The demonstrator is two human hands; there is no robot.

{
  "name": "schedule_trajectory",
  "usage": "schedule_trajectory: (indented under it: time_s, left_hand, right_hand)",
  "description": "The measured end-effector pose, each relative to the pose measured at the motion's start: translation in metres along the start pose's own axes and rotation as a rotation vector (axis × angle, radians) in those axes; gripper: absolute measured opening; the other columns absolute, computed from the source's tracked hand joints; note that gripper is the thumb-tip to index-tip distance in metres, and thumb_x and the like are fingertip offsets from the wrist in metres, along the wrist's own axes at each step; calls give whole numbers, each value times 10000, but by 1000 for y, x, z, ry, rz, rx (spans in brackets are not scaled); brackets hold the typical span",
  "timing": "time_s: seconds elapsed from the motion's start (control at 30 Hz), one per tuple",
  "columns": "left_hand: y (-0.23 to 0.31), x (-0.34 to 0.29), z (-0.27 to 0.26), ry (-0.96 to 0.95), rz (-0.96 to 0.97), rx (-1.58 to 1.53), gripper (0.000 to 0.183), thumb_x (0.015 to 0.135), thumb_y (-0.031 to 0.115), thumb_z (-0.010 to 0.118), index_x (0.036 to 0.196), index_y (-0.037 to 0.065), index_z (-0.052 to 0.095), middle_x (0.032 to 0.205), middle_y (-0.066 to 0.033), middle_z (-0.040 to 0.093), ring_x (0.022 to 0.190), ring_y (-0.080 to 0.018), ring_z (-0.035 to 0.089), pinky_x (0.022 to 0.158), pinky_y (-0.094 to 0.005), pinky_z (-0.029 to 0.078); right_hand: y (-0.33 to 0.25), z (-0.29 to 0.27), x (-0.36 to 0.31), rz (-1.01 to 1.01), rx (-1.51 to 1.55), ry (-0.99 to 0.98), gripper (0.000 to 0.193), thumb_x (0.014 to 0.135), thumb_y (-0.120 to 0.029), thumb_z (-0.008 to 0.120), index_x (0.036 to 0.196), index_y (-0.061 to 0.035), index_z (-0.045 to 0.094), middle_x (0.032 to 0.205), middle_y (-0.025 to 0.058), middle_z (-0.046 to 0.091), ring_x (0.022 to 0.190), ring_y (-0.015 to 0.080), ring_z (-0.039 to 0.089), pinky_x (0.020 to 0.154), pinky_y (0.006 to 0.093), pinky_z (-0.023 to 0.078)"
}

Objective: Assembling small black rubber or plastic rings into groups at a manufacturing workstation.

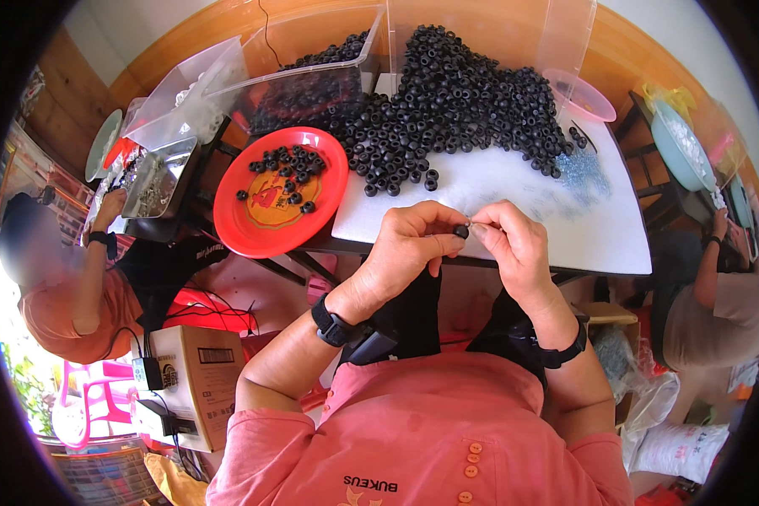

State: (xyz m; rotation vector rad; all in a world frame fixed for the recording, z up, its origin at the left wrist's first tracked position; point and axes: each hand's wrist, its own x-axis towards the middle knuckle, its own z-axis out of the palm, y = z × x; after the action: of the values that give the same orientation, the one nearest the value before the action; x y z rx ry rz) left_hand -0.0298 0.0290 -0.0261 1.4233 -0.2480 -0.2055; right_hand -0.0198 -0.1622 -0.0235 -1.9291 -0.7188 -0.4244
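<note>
At the near edge of the white tabletop (489, 179), the seated person works with both hands drawn together at the front, forearms coming up from either side, perhaps because so small a thing is easiest to see and steady there. The left hand (403, 246) pinches one black bead (461, 231) between thumb and fingertips, its hole too small to make out from where I stand. The right hand (517, 247) meets it, thumb and forefinger bent close together; something tiny and pale shows between the two hands, but I cannot tell whether the right one grips it. Just beyond lies the heap (472, 97) of similar beads, spread out from a clear bin (572, 38) and sloping toward the person, which likely keeps single ones within easy reach. Blue bits (584, 175) sit apart at the heap's right, near the right hand's side, probably so the two kinds do not mix. A red plate (228, 218) on the left holds only a few beads, well apart from the heap, so the two lots look deliberately divided. Behind the plate, another clear bin (367, 61) holds more beads, and a pink dish (597, 104) stands at the far right.
</note>
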Motion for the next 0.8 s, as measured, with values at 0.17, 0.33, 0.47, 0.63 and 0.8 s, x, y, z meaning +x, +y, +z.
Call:
schedule_trajectory:
  time_s: [0.17, 0.33, 0.47, 0.63, 0.8]
  left_hand:
    - [-4, 0, 2, 42, 12, -86, 188, 827, -32, 685, 1013, -39, 658, 779, -73, 663, 593, -97, 594, 475, -210, 445]
    - [5, -2, 8, 88, 13, 75, 184, 798, -33, 707, 978, -24, 668, 832, -52, 654, 624, -88, 591, 506, -197, 451]
    - [-9, 0, 5, 89, 294, 327, 197, 788, -30, 706, 982, -19, 676, 908, -33, 606, 737, -85, 590, 586, -211, 472]
    - [-2, -3, 14, 80, 355, 553, 218, 782, -37, 703, 997, -13, 674, 880, -40, 566, 746, -103, 571, 625, -236, 476]
    - [-1, -3, 14, 59, 372, 546, 220, 794, -37, 707, 1009, -4, 672, 875, -44, 562, 729, -110, 569, 626, -241, 475]
  right_hand:
    - [-7, 0, -1, -4, 6, -3, 73, 886, 6, 640, 927, -15, 584, 793, 111, 643, 674, 244, 642, 618, 308, 499]
    - [-7, 0, -4, -31, -15, -7, 102, 877, 26, 644, 939, -16, 574, 800, 110, 636, 672, 245, 639, 606, 309, 497]
    - [-7, -1, -6, -50, -37, 13, 120, 866, 41, 646, 938, -19, 572, 806, 112, 628, 670, 254, 636, 605, 315, 498]
    - [-7, -2, -8, -52, -67, 22, 129, 850, 45, 649, 924, -24, 569, 807, 116, 631, 668, 275, 633, 593, 333, 500]
    - [-1, -3, -9, -87, -190, 0, 163, 823, 38, 659, 924, -37, 554, 800, 117, 634, 678, 303, 641, 573, 382, 504]
